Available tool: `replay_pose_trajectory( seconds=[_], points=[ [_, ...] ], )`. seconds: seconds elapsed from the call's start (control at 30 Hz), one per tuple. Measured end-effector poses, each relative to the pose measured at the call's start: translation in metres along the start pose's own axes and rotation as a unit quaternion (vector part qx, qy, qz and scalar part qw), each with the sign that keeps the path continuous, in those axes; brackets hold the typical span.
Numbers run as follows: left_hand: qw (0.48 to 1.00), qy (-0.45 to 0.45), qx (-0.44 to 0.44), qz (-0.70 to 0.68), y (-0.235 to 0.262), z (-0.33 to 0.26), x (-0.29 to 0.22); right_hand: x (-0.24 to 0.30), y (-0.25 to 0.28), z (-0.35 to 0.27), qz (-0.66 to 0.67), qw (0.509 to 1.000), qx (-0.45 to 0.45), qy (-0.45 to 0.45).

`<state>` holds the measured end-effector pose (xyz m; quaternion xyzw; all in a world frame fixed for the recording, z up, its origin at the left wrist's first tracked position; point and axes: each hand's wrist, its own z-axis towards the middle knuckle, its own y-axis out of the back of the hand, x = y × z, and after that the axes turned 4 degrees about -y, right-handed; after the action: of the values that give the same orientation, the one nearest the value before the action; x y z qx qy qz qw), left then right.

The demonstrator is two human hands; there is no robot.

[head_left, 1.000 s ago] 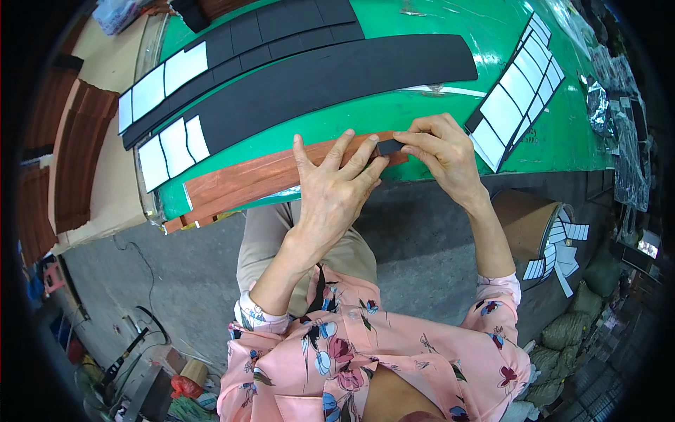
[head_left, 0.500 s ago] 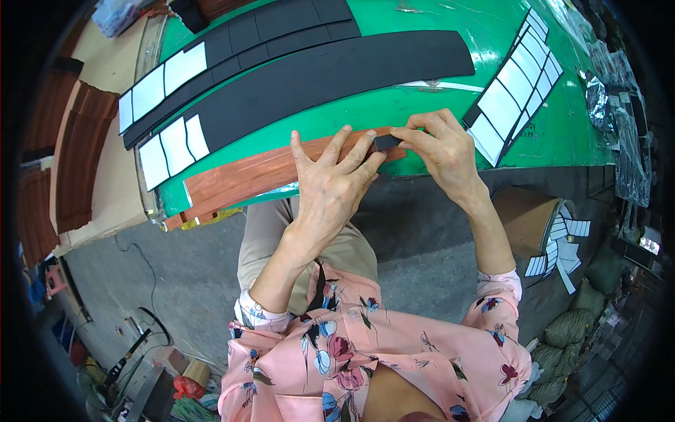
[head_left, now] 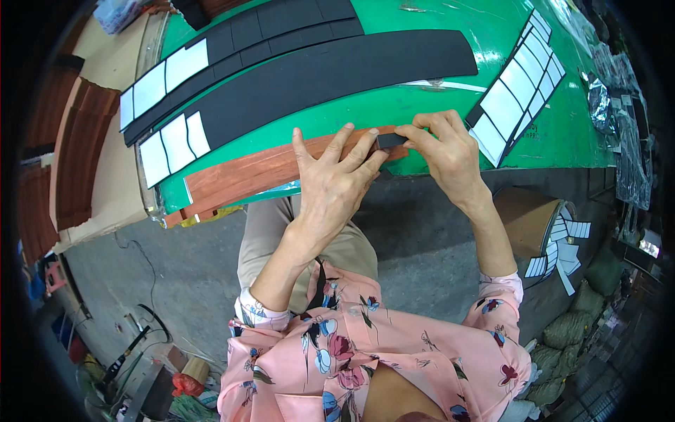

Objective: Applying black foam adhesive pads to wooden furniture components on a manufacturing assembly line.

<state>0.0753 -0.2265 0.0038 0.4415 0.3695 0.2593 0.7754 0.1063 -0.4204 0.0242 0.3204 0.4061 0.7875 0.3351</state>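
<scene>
A long reddish-brown wood-grain strip [head_left: 246, 170] lies along the near edge of the green table. My left hand [head_left: 334, 179] rests on it with fingers spread, pressing it near its right end. My right hand [head_left: 443, 148] pinches a small black rectangular pad [head_left: 391, 141] between thumb and fingertips. The pad sits against the strip's right end, close to my left fingertips. Beyond the strip lies a long curved black foam sheet [head_left: 337, 74], with white backed pieces [head_left: 172, 148] at its left end.
Scored black foam strips [head_left: 281, 32] lie at the back, partly white-backed. White-backed pads [head_left: 520, 88] lie on the green table [head_left: 429, 56] at the right. Brown curved strips [head_left: 86, 155] rest on cardboard at the left. A round brown bin [head_left: 524, 218] with white offcuts stands below.
My right hand has shifted slightly right along the pad, and more of the pad's top shows. My left hand stays nearly in place on the strip.
</scene>
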Motion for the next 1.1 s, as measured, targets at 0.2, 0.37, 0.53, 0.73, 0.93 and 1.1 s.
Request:
replay_pose_trajectory(
  seconds=[0.2,0.37,0.53,0.73,0.93,1.1],
  points=[
    [1.000,-0.004,-0.004,0.002,-0.0014,-0.0018,0.0014,-0.0061,0.0034,0.0000,0.013,0.999,-0.026,-0.026],
    [1.000,-0.001,-0.001,0.006,0.0002,-0.0006,-0.0001,-0.0047,-0.0025,-0.0040,0.031,0.999,-0.014,-0.015],
    [1.000,-0.002,-0.004,0.002,-0.0013,-0.0011,0.0002,-0.0026,-0.0045,-0.0026,0.037,0.999,-0.011,-0.021],
    [1.000,-0.001,-0.004,-0.001,0.0008,0.0000,-0.0005,-0.0009,-0.0040,-0.0016,0.043,0.999,-0.013,-0.024],
    [1.000,-0.001,-0.001,-0.004,0.0006,0.0000,-0.0002,-0.0019,-0.0051,-0.0015,0.046,0.999,-0.015,-0.024],
    [1.000,0.001,-0.004,-0.003,0.0007,-0.0002,-0.0003,-0.0020,-0.0050,-0.0010,0.048,0.999,-0.011,-0.022]
  ],
)
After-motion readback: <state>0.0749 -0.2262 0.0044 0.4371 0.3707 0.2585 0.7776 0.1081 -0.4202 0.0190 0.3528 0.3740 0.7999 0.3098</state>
